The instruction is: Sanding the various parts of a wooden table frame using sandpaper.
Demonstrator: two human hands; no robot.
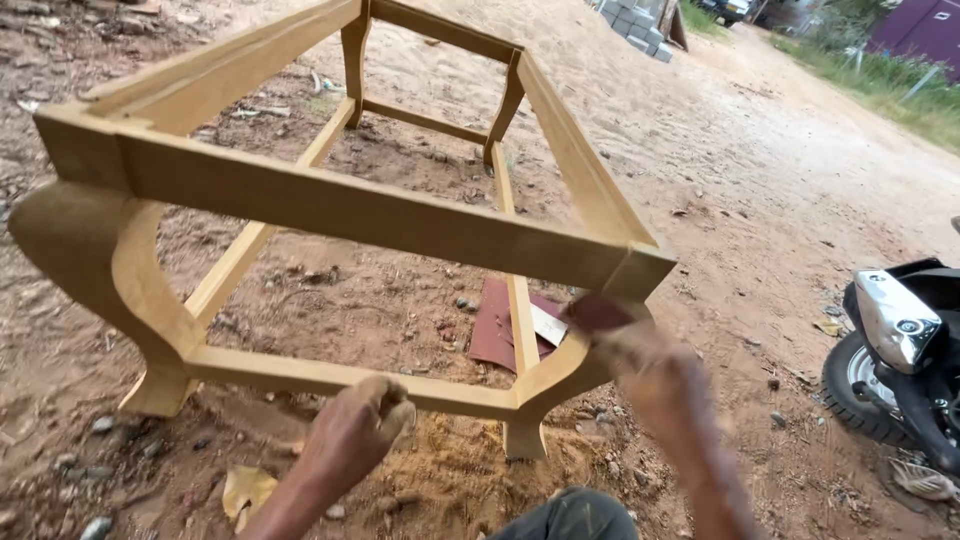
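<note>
A bare wooden table frame (340, 205) with curved legs stands on sandy ground and has no top. My left hand (352, 432) rests closed on the near lower rail (300, 375), fingers curled over it. My right hand (640, 365) is blurred and presses a reddish-brown piece of sandpaper (598, 312) against the near right curved leg (560, 375), just under the top corner. Pale sawdust lies on the ground under that leg.
Sheets of reddish sandpaper (497, 325) lie on the dirt inside the frame. A parked scooter (900, 350) stands at the right. Grey blocks (635, 25) are stacked far back beside a dirt road. My knee (575, 515) shows at the bottom edge.
</note>
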